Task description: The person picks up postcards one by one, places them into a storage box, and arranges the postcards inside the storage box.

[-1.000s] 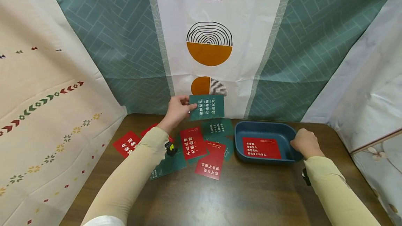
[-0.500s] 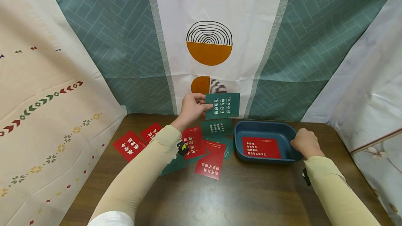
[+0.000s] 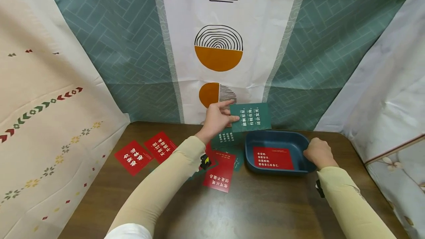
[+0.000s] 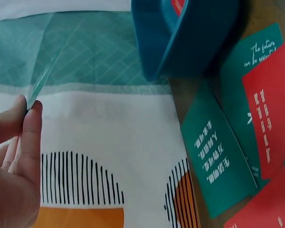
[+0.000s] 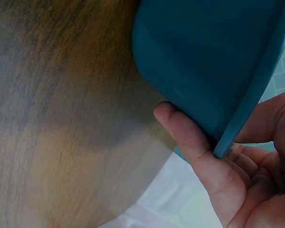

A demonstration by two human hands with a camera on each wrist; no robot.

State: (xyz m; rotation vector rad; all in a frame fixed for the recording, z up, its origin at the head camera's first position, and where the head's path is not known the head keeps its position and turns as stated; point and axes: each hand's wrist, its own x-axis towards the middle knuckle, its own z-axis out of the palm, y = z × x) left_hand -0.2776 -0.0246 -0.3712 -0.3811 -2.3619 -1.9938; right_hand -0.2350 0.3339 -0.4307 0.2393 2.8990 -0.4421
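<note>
Between thumb and fingers my left hand (image 3: 217, 120) pinches a green card (image 3: 253, 117) with white writing by its left edge. The card is held up above the table, its right end near the back left rim of a blue plastic tray (image 3: 278, 172). In the left wrist view the green card (image 4: 47, 73) shows almost edge-on. My right hand (image 3: 320, 153) grips the tray's right rim, with the thumb and fingers on either side of the wall in the right wrist view. A red card (image 3: 273, 158) lies flat inside the tray.
Left of the tray, red cards and green cards overlap on the brown wooden table (image 3: 259, 209), partly hidden by my left arm. Two red cards lie farther left, one of them a red card (image 3: 133, 158) set at a slant. A patterned curtain (image 3: 132, 47) hangs behind the table.
My left hand has carried the green card rightward, from above the other cards to near the tray's back left corner. My right hand keeps its grip on the rim.
</note>
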